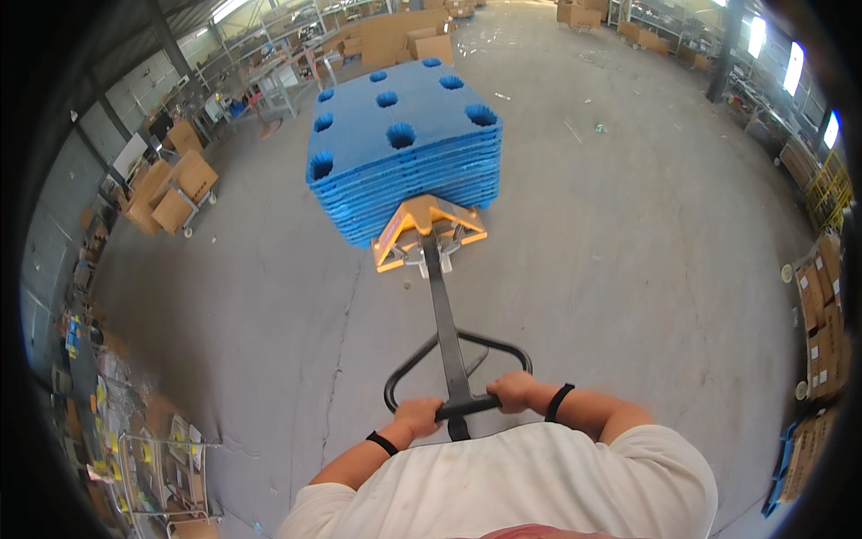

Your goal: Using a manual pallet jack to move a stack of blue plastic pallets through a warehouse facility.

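Note:
Both of my hands are closed round the black handle bar (470,406) of a pallet jack, close to my body. My left hand (418,417) grips its left end and my right hand (512,392) the right end. From the bar a long dark shaft (446,323) runs forward to the jack's yellow body (418,218). Beyond that stands a stack of blue plastic pallets (359,112), nested flat on one another, with round holes in the top one. The jack's forks are hidden by the stack.
Cardboard boxes on a wheeled cart (184,193) stand at the left. A wire trolley (166,476) is near left. Stacked cartons (822,332) line the right side, with a yellow rack (831,193) beyond. Large cardboard boxes (395,38) stand behind the pallets. Grey concrete floor (611,242) surrounds the jack.

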The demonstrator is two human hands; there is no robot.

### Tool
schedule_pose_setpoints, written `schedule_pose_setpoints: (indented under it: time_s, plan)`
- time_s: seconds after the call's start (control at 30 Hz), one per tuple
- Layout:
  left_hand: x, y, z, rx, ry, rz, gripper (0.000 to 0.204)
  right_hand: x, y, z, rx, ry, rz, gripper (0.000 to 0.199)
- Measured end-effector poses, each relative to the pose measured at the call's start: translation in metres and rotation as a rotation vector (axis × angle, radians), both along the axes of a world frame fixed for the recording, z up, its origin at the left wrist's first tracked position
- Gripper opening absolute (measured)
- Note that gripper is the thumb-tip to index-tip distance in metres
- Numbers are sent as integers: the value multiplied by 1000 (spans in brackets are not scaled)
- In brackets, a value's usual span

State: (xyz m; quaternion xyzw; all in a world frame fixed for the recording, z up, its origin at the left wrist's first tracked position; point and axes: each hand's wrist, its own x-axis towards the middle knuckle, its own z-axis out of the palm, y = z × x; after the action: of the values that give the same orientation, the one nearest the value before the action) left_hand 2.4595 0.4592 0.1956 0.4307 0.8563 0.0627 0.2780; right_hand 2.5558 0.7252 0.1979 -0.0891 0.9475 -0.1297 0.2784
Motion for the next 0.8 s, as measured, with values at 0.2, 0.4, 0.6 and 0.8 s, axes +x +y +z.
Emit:
schedule_pose_setpoints:
  time_s: [0.2,0.4,0.6,0.8]
  plan:
    - [-3,3,19,-143,-194,-76,47,4,-16,11,-89,-47,-62,34]
    - [18,-1,40,-163,-22,83,42,14,-18,30,-115,-3,-81,32]
    - [33,6,-58,-245,-213,20,49,33,-19,-62,-58,-161,10,40]
    - [-19,27,11,-131,-147,-3,45,-13,-1,8,-35,-86,-130,37]
